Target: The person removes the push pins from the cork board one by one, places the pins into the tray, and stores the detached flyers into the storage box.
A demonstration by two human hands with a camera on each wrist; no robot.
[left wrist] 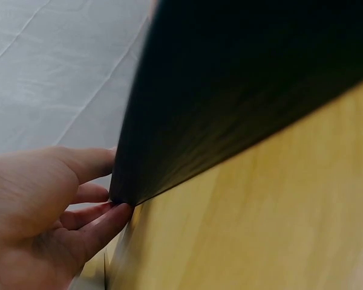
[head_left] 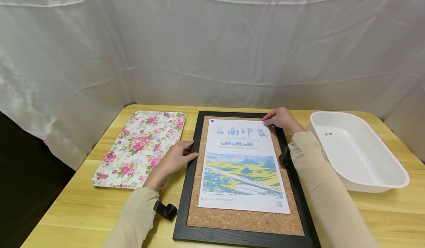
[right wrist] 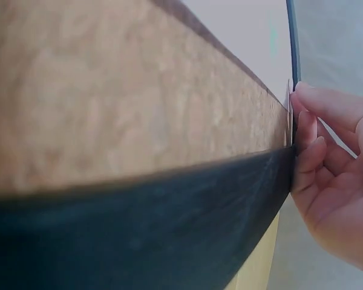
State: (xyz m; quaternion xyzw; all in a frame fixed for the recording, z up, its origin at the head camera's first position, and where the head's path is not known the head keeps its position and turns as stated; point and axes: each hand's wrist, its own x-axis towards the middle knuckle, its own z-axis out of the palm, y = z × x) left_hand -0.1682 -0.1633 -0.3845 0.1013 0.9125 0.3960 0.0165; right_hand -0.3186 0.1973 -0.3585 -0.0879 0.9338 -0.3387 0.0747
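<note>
A printed poster (head_left: 244, 159) with a landscape picture lies on a cork board (head_left: 245, 220) framed in black (head_left: 190, 189). A small dark purple pin (head_left: 212, 121) sits at the poster's top left corner. My right hand (head_left: 282, 119) pinches the poster's top right corner between thumb and fingers; in the right wrist view this hand (right wrist: 339, 157) is right at the frame's inner corner. On the other side, my left hand (head_left: 176, 157) touches the frame's left edge with extended fingers and thumb. Its fingertips (left wrist: 112, 220) meet the dark edge in the left wrist view.
A floral tray (head_left: 142, 148) lies left of the board, partly under my left forearm. To the right stands a white plastic basin (head_left: 362, 152) holding a few small reddish bits (head_left: 328, 134). Everything is on a yellow wooden table (head_left: 73, 203), with a pale curtain (head_left: 212, 48) behind.
</note>
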